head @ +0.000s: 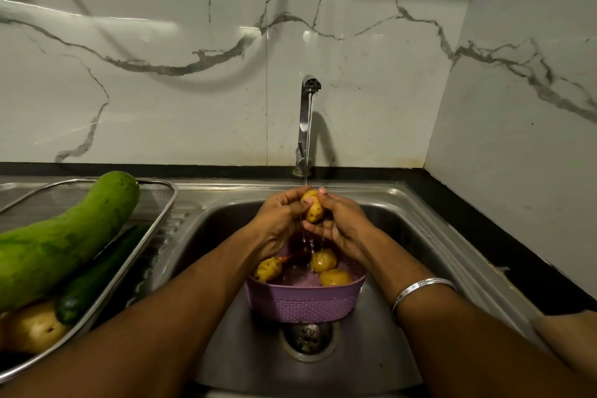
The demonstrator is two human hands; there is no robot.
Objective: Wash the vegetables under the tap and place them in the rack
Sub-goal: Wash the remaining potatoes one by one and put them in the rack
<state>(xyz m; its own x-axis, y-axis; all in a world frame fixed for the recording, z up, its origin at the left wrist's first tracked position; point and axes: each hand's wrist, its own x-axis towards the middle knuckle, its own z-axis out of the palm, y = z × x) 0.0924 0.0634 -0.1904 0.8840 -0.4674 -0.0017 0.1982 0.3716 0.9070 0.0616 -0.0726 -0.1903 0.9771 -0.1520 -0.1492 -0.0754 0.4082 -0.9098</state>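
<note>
A small yellow potato (312, 207) is under the thin stream running from the steel tap (306, 113). My left hand (280, 220) and my right hand (339, 223) both grip it, fingers curled round it from either side, over the sink. Below them a purple basket (303, 302) stands in the sink and holds three more potatoes (323, 260). On the left, the steel mesh rack (151, 213) carries a big green gourd (61, 242), a dark cucumber (93, 281) and a pale potato (32, 328).
The steel sink (403, 229) has its drain (308, 338) just in front of the basket. A black counter edge (484, 236) runs along the right. Marble-pattern wall tiles (193, 90) stand behind the tap and on the right.
</note>
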